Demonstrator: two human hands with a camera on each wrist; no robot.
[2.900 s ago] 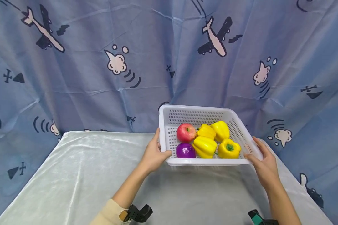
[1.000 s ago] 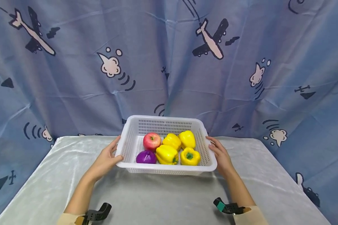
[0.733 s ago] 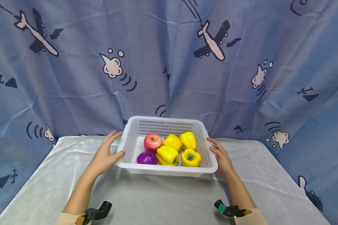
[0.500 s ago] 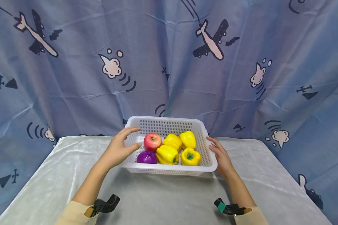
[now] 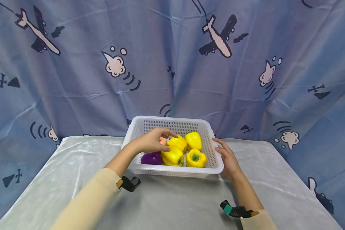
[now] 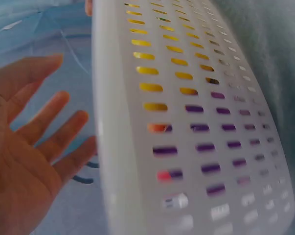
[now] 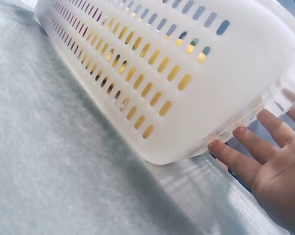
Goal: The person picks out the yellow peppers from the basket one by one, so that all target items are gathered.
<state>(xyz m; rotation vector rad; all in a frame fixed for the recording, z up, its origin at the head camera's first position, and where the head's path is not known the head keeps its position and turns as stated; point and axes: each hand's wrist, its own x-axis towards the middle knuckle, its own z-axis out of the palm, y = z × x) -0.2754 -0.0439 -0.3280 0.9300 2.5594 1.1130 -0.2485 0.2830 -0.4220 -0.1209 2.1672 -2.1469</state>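
Observation:
A white slotted plastic basket point(image 5: 176, 171) stands on the cloth-covered table. Inside it lie several yellow bell peppers point(image 5: 196, 158), a shiny round purple vegetable point(image 5: 151, 159) and a red apple point(image 5: 163, 141), which the left hand mostly covers in the head view. My left hand point(image 5: 150, 141) is over the basket's left half, fingers and thumb spread above the peppers. In the left wrist view, that hand point(image 6: 30, 142) holds nothing. My right hand point(image 5: 229, 159) is at the basket's right end; in the right wrist view, its extended fingers point(image 7: 240, 156) rest against the basket's side.
A pale velvety cloth point(image 5: 172, 198) covers the table. Behind the basket hangs a blue curtain point(image 5: 149, 105) printed with aeroplanes. Black straps point(image 5: 130, 184) sit around both wrists.
The basket was held in both hands farther right, then moved left onto the table. The left hand has since let go of its rim and come inward over the contents; the right hand stays by it.

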